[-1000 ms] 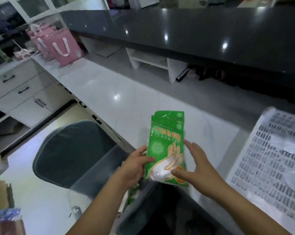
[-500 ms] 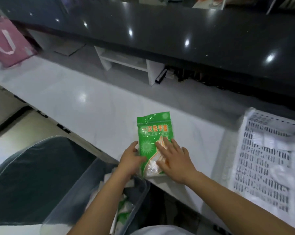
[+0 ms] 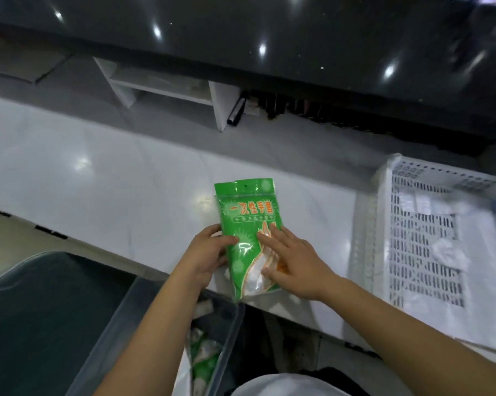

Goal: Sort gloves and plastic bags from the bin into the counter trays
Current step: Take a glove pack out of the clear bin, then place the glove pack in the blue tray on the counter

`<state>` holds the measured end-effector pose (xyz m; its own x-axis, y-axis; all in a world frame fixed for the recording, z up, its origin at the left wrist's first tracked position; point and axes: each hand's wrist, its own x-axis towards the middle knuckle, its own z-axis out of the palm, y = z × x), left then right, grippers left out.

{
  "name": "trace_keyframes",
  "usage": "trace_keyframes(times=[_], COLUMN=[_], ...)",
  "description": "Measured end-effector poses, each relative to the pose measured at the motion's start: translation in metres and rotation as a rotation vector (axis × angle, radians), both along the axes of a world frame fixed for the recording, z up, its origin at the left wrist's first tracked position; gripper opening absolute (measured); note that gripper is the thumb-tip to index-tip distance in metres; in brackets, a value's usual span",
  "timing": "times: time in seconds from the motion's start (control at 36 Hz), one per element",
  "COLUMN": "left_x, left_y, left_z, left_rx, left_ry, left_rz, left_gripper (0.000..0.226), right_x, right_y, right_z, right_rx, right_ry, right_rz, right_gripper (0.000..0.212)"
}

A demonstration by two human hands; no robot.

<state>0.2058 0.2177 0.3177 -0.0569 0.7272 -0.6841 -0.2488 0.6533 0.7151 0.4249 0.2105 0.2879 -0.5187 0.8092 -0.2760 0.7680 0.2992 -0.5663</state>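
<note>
A green pack of disposable gloves (image 3: pixel 248 221) lies on the white counter (image 3: pixel 112 178), its lower end overhanging the front edge. My left hand (image 3: pixel 206 252) grips the pack's left edge between thumb and fingers. My right hand (image 3: pixel 292 258) lies flat on the lower right part of the pack, fingers spread. Below the counter edge stands a clear plastic bin (image 3: pixel 229 332) with more green packs (image 3: pixel 205 358) inside. A white perforated tray (image 3: pixel 423 241) sits on the counter to the right, with white plastic lying in it.
A dark raised countertop (image 3: pixel 269 38) runs along the back, with a white open shelf (image 3: pixel 166 87) under it. A dark bin lid or chair (image 3: pixel 41 324) is at lower left beside the clear bin.
The glove pack came down from the air onto the counter. My right hand went from beside the pack to flat on top of it. The view tilted down and right.
</note>
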Motion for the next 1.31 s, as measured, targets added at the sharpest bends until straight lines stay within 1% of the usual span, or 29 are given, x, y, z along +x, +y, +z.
trace_keyframes(times=[0.11, 0.17, 0.25, 0.36, 0.56, 0.64, 0.72, 0.83, 0.92, 1.0, 1.11, 1.17, 1.22, 1.28, 1.31], left_x=[0.007, 0.009, 0.012, 0.014, 0.042, 0.075, 0.124, 0.204, 0.259, 0.309, 0.367, 0.393, 0.416, 0.436, 0.444], left_y=[-0.003, -0.004, -0.005, -0.013, -0.033, -0.048, -0.068, -0.099, -0.123, -0.146, -0.173, -0.185, -0.196, -0.204, -0.208], left_z=[-0.006, -0.007, -0.008, 0.001, 0.048, 0.070, 0.090, 0.108, 0.115, 0.118, 0.117, 0.114, 0.112, 0.109, 0.108], left_rx=[0.077, 0.101, 0.134, 0.224, 0.421, 0.512, 0.575, 0.603, 0.608, 0.598, 0.580, 0.569, 0.551, 0.536, 0.530], left_ry=[-0.056, -0.042, 0.017, 0.061, 0.011, -0.040, -0.114, -0.217, -0.283, -0.336, -0.399, -0.417, -0.434, -0.432, -0.426], left_rz=[-0.001, -0.023, -0.025, 0.036, 0.176, 0.188, 0.184, 0.152, 0.110, 0.063, 0.019, -0.002, -0.008, -0.005, -0.007], left_gripper=[0.052, 0.057, 0.060, 0.059, 0.065, 0.067, 0.066, 0.059, 0.059, 0.066, 0.065, 0.065, 0.066, 0.068, 0.069], right_x=[0.005, 0.005, 0.008, 0.022, 0.083, 0.115, 0.154, 0.216, 0.264, 0.312, 0.360, 0.375, 0.388, 0.397, 0.400], right_y=[-0.008, -0.015, -0.033, -0.065, -0.117, -0.137, -0.157, -0.190, -0.213, -0.235, -0.261, -0.271, -0.278, -0.284, -0.287], right_z=[0.009, 0.016, 0.029, 0.055, 0.104, 0.117, 0.127, 0.137, 0.143, 0.147, 0.146, 0.141, 0.135, 0.130, 0.127], right_rx=[-0.012, -0.028, -0.070, -0.086, -0.052, -0.015, 0.039, 0.071, 0.056, -0.005, -0.116, -0.228, -0.389, -0.539, -0.584], right_ry=[0.053, 0.097, 0.201, 0.384, 0.595, 0.722, 0.789, 0.897, 0.929, 0.972, 1.118, 1.257, 1.460, 1.636, 1.694], right_rz=[-0.077, -0.116, -0.235, -0.428, -0.631, -0.739, -0.796, -0.856, -0.909, -0.997, -1.119, -1.145, -1.145, -1.095, -1.069], right_gripper=[0.074, 0.073, 0.073, 0.073, 0.071, 0.067, 0.068, 0.068, 0.075, 0.084, 0.085, 0.082, 0.074, 0.069, 0.066])
